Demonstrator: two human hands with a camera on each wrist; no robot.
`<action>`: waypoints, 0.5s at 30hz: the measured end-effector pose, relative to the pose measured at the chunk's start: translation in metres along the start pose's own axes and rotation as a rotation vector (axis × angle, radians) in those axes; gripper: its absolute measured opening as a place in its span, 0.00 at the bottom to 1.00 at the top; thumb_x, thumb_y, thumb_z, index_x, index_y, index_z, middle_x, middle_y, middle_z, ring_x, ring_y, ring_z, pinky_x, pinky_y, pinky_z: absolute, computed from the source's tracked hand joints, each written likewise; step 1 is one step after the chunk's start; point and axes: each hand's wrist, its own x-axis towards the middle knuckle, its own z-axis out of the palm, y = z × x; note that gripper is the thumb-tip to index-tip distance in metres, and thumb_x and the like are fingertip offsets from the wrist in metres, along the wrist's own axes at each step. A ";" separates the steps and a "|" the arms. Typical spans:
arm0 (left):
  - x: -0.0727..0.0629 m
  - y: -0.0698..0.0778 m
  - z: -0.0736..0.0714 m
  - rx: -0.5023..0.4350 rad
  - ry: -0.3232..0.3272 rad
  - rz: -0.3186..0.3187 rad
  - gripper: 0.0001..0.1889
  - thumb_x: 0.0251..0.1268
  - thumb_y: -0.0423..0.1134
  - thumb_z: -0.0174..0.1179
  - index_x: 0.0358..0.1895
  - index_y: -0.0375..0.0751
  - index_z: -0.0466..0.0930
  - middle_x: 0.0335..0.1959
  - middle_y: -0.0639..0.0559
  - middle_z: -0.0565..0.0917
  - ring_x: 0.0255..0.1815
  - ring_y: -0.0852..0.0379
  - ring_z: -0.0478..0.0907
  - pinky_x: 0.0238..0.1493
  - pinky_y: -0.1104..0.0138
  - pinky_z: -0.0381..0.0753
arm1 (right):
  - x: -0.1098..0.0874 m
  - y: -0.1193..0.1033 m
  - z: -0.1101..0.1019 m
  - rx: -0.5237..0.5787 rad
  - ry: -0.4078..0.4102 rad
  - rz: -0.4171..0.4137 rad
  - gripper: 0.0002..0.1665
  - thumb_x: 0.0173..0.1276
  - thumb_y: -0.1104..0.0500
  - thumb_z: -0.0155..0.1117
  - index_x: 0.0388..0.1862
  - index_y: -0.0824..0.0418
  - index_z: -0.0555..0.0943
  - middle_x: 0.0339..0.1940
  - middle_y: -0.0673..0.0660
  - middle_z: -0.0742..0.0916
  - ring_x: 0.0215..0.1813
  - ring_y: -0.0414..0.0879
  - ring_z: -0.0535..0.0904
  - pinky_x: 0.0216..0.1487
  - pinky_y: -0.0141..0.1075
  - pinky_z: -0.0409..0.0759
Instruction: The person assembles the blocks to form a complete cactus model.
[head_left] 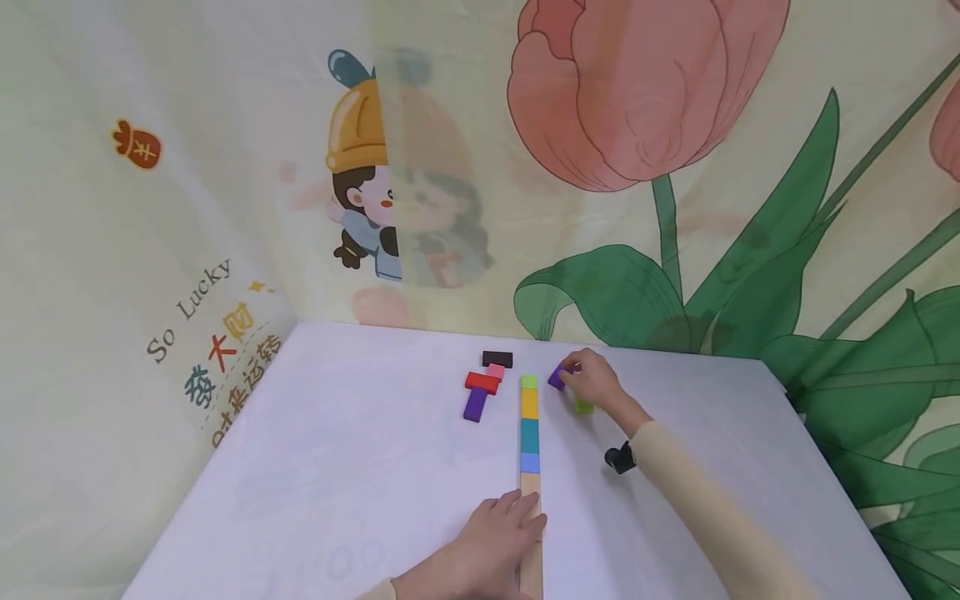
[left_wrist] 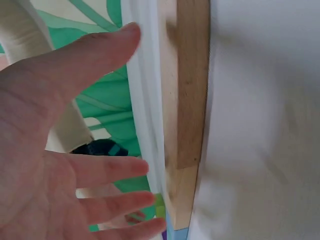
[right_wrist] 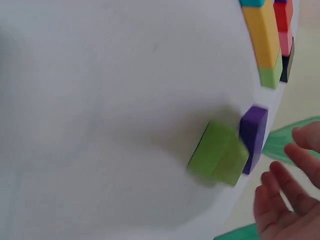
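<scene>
A straight row of blocks runs away from the near edge: plain wooden blocks (head_left: 531,571), then a blue block (head_left: 530,463), a teal block (head_left: 529,436), a yellow block (head_left: 529,403) and a light green block (head_left: 529,381). Over the wooden part lies my left hand (head_left: 491,533), its fingers straight and spread in the left wrist view. My right hand (head_left: 592,379) is beside a purple block (right_wrist: 253,135), with loosely bent fingers that appear apart from it in the right wrist view. Close by that block sits a green block (right_wrist: 215,152).
Left of the row's far end is a cluster: a black block (head_left: 497,359), a pink block (head_left: 496,372), a red block (head_left: 482,383) and another purple block (head_left: 475,405). A dark device (head_left: 620,458) shows at the right wrist. A printed curtain (head_left: 450,167) hangs behind the white table (head_left: 337,467).
</scene>
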 end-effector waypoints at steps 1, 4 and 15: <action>0.000 0.000 0.001 -0.002 -0.014 -0.002 0.47 0.39 0.74 0.65 0.63 0.50 0.73 0.66 0.49 0.72 0.65 0.52 0.70 0.52 0.64 0.77 | -0.002 0.004 -0.003 -0.026 -0.001 0.008 0.19 0.68 0.55 0.61 0.51 0.67 0.81 0.52 0.65 0.81 0.54 0.58 0.77 0.55 0.49 0.80; 0.000 0.003 0.003 0.004 -0.048 -0.012 0.45 0.40 0.69 0.68 0.63 0.48 0.73 0.66 0.50 0.72 0.64 0.52 0.71 0.51 0.64 0.78 | -0.009 0.013 -0.008 -0.089 -0.024 0.069 0.24 0.66 0.51 0.64 0.52 0.69 0.79 0.52 0.67 0.80 0.52 0.58 0.77 0.52 0.50 0.80; 0.001 0.007 0.006 0.023 -0.098 -0.016 0.42 0.42 0.61 0.72 0.63 0.47 0.73 0.67 0.52 0.69 0.65 0.53 0.70 0.55 0.65 0.75 | -0.023 0.015 0.000 -0.072 -0.032 0.137 0.29 0.59 0.55 0.70 0.53 0.73 0.73 0.42 0.66 0.84 0.40 0.52 0.77 0.43 0.43 0.80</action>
